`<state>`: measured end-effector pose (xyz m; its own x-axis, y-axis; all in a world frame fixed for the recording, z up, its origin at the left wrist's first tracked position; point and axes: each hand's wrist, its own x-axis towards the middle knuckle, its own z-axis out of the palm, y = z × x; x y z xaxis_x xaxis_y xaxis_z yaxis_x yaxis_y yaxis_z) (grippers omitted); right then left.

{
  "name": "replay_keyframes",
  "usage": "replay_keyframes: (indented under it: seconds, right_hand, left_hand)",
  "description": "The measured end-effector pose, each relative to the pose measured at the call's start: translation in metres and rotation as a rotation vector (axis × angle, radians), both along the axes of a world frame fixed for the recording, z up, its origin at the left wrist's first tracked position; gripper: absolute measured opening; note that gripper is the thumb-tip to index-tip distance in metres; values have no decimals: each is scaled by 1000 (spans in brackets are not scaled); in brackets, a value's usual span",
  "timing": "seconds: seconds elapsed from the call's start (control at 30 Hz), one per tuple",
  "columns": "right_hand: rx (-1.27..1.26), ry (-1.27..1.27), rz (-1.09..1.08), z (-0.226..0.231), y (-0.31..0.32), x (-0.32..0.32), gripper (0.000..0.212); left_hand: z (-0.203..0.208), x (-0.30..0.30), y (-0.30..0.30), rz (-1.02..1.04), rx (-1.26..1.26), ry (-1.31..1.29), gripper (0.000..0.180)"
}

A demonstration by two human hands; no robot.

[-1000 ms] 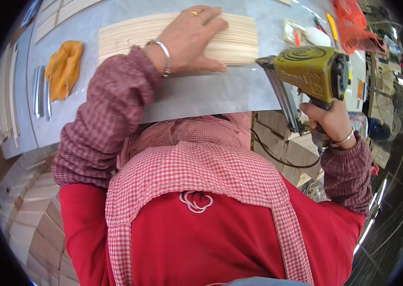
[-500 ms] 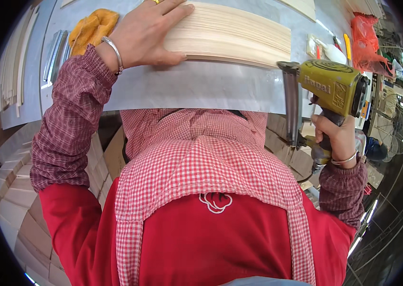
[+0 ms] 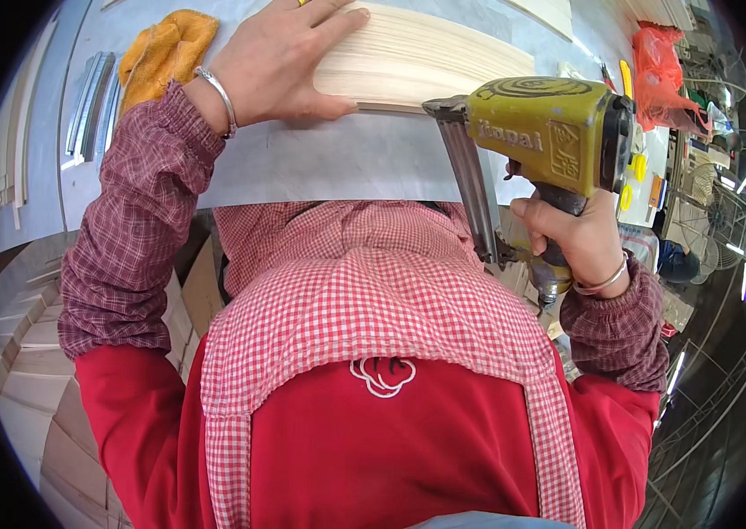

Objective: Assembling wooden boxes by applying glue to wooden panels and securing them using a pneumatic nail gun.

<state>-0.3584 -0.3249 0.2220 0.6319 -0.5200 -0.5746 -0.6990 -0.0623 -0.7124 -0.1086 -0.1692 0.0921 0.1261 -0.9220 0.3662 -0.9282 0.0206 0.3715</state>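
Note:
My left hand [image 3: 278, 63] grips the left part of a pale wooden board [image 3: 430, 57], its thumb along the near edge and its index finger stretched over the top. Some of its other fingers run out of view at the top. In my right hand [image 3: 586, 236] is a yellow-green nail gun [image 3: 527, 132], the fingers wrapped round its dark handle. The gun's nose reaches the board's near edge, roughly midway along; whether it touches the wood I cannot tell. Its long metal magazine [image 3: 470, 181] slants down toward my apron.
An orange cloth glove [image 3: 166, 53] and thin metal strips [image 3: 91, 106] lie left on the grey table [image 3: 302, 167]. Wooden strips [image 3: 16, 141] stand at the far left. At right are a red plastic bag [image 3: 658, 70], a yellow-handled tool [image 3: 626, 79] and a fan [image 3: 708, 198].
My right hand has brought the nail gun leftward, from the board's right end to about the middle of its near edge. My left hand keeps its place on the board.

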Motion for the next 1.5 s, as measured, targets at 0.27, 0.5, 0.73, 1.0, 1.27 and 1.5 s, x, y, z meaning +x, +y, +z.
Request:
replay_keyframes:
  seconds: [0.27, 0.5, 0.73, 1.0, 1.27, 1.5]
  right_hand:
    - [37, -15, -108, -9, -3, -4, 26]
    - [-32, 30, -101, -12, -5, -11, 26]
    - [-111, 41, -21, -4, 0, -4, 25]
    - [-131, 8, 87, -3, -5, -4, 30]
    - [-100, 22, 59, -4, -7, -5, 31]
    - [-184, 68, 147, -4, -7, -7, 15]
  left_hand:
    - [-65, 7, -45, -179, -849, -21, 71]
    - [-52, -12, -39, -23, -440, -86, 75]
    - [-29, -26, -17, 204, -26, -212, 78]
    - [-29, -69, 8, 116, -148, -159, 70]
    - [-16, -87, 13, 71, -119, -108, 69]
    - [-16, -88, 14, 40, -115, -110, 72]
